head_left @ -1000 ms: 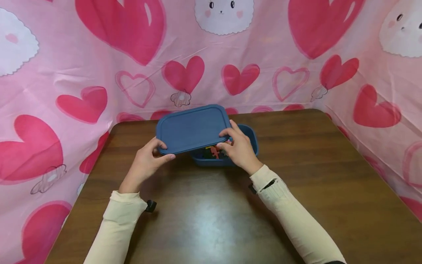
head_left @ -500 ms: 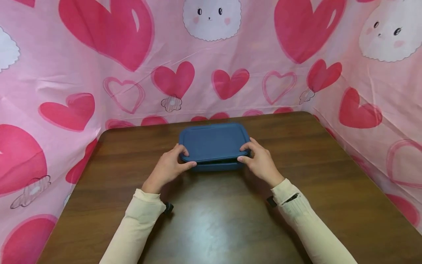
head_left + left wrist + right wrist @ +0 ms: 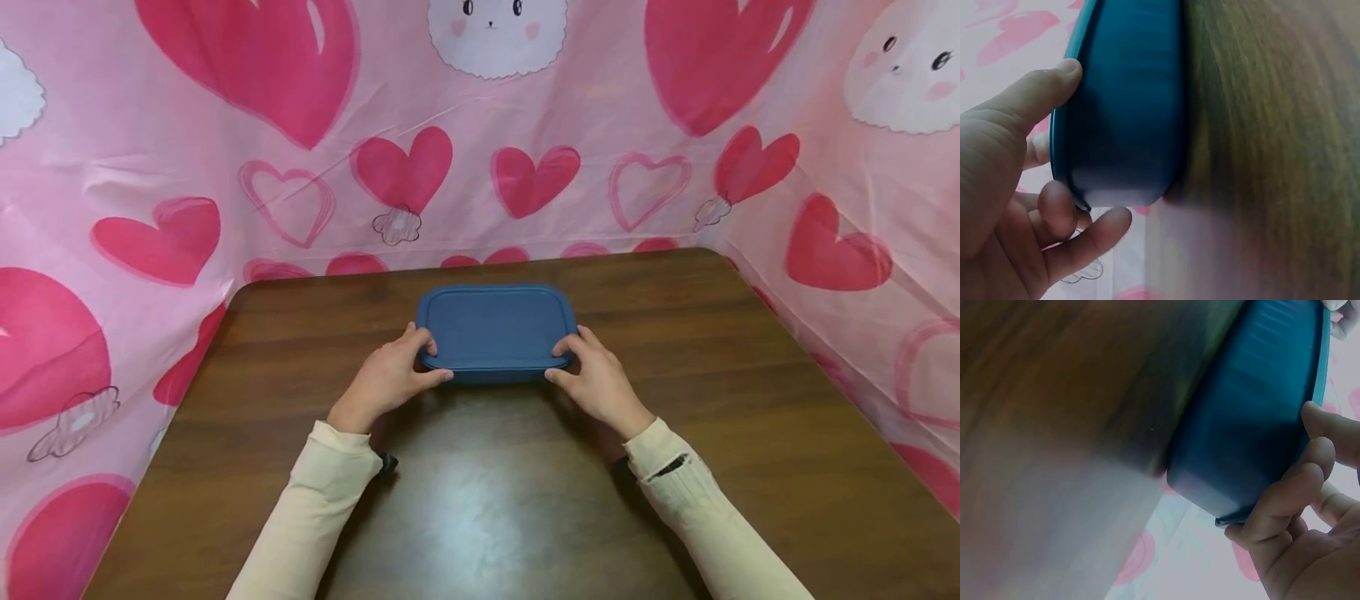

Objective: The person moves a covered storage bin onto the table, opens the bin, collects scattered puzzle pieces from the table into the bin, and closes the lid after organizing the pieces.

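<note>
A blue rectangular lid [image 3: 495, 327] lies flat over a blue plastic box [image 3: 498, 377], whose front wall shows as a thin strip below it. My left hand [image 3: 390, 375] grips the lid's near left corner, thumb at the front edge and fingers on top and side. At the near right corner my right hand [image 3: 600, 377] pinches the lid the same way. The left wrist view shows the box wall [image 3: 1129, 106] with the thumb on the lid's rim. In the right wrist view the fingers curl round the corner of the box [image 3: 1241, 425]. The contents are hidden.
The box stands on a brown wood-grain table [image 3: 480, 483], toward its far edge. A pink cloth with hearts [image 3: 536, 179] hangs behind the table and along both sides. Each wrist wears a small dark strap under a cream sleeve [image 3: 333, 462].
The lid, first held raised and tilted left of the box with colourful pieces showing inside, has moved right and down. Its front edge, lifted half a second ago, now sits level on the box.
</note>
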A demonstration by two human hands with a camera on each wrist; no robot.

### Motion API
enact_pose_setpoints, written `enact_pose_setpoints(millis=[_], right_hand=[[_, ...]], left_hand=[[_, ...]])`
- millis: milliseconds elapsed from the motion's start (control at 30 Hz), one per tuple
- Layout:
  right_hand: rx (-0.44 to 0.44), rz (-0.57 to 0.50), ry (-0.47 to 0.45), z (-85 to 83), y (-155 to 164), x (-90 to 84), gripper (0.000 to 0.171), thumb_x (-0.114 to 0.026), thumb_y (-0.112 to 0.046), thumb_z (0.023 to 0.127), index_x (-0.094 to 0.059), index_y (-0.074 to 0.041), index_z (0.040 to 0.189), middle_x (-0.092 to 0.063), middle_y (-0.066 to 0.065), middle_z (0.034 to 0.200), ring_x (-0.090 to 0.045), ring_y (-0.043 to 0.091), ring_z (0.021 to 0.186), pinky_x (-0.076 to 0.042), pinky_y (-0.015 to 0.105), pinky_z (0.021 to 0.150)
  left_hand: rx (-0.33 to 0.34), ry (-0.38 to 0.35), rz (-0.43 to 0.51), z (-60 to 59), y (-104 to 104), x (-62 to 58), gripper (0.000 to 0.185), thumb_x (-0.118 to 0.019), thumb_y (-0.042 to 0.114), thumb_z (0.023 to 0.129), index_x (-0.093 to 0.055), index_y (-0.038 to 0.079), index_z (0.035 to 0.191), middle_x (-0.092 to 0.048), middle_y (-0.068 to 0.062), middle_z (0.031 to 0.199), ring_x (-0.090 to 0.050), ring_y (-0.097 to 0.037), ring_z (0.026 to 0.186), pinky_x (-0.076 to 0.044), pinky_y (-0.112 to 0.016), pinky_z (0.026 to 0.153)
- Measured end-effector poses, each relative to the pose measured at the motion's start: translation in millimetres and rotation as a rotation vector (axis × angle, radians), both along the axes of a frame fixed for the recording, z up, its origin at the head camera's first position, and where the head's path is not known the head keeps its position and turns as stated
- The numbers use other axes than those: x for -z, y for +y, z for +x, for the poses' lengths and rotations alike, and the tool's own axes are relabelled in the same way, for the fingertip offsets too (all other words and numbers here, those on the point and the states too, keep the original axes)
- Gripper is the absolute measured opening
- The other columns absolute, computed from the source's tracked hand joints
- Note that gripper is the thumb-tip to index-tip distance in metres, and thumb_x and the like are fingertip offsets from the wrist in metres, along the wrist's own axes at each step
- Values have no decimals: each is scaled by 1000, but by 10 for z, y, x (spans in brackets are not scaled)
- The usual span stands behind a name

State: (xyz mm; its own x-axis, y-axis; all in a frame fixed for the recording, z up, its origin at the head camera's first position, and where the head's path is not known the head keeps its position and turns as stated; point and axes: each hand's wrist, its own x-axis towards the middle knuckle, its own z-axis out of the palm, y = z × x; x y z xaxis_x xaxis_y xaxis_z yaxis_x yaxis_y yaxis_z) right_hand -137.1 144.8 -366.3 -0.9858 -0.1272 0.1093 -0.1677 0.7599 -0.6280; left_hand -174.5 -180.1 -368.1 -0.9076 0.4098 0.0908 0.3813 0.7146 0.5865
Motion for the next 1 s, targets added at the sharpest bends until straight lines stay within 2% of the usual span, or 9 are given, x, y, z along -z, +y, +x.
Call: enact_pose_setpoints(millis=[67, 133, 233, 300, 367, 433, 633, 800, 1000], right_hand=[[-6, 25, 5, 12, 33, -14, 27, -78, -24, 91, -65, -11, 111, -36, 32, 153, -39, 61, 131, -28, 73, 105], [-23, 58, 13, -13, 71, -44, 30, -77, -27, 92, -66, -10, 115, -39, 32, 151, -42, 59, 130, -29, 72, 104], [-63, 107, -5, -126, 131, -110, 48, -73, -36, 94, -63, -9, 133, -36, 31, 153, -39, 53, 136, -29, 71, 106], [-110, 122, -43, -248, 160, -136, 66, -70, -44, 94, -52, -11, 148, -24, 26, 161, -34, 49, 141, -29, 68, 108], [-173, 131, -97, -380, 175, -126, 82, -67, -52, 94, -35, -13, 159, -9, 21, 167, -23, 46, 147, -27, 66, 111], [-239, 147, -147, -512, 159, -94, 92, -65, -59, 92, -24, -15, 162, 3, 16, 168, -18, 44, 149, -27, 62, 113], [-298, 219, -226, -682, 141, -63, 105, -65, -66, 88, -13, -16, 164, 4, 9, 169, -21, 43, 148, -31, 61, 111], [-266, 204, -220, -640, 177, -43, 106, -64, -70, 87, -12, -18, 164, 6, 7, 169, -27, 45, 146, -32, 62, 110], [-199, 186, -211, -480, 166, -55, 108, -68, -68, 84, -16, -16, 164, 4, 15, 168, -15, 48, 149, -25, 68, 110]], left_hand=[[16, -4, -29, -10, 28, -27, 41, -79, 45, 88, -55, 16, 105, -35, -32, 151, -65, -28, 69, -39, -36, 57], [19, -15, -61, -35, 44, -64, 45, -77, 49, 88, -54, 16, 109, -43, -30, 149, -63, -25, 64, -44, -38, 60], [19, -68, -73, -103, 48, -114, 62, -72, 56, 89, -51, 12, 128, -40, -25, 154, -67, -31, 103, -52, -47, 85], [19, -118, -56, -168, 42, -118, 81, -70, 59, 89, -40, 11, 147, -26, -19, 163, -49, -34, 134, -43, -52, 104], [25, -179, -32, -239, 32, -96, 98, -69, 62, 88, -24, 14, 160, -2, -12, 169, -27, -35, 148, -31, -54, 114], [21, -217, -38, -283, -6, -63, 107, -69, 64, 86, -12, 17, 164, 10, -5, 169, -18, -35, 151, -28, -55, 115], [2, -252, -87, -320, -70, -4, 114, -71, 67, 83, -7, 19, 164, 7, 1, 169, -18, -35, 151, -29, -56, 114], [-3, -232, -116, -320, -8, -45, 113, -71, 65, 83, -9, 17, 164, 3, -1, 170, -20, -39, 150, -24, -61, 115], [-39, -114, -218, -286, 166, -80, 108, -63, 66, 88, -8, 12, 164, -8, -13, 169, -18, -46, 148, -14, -68, 114]])
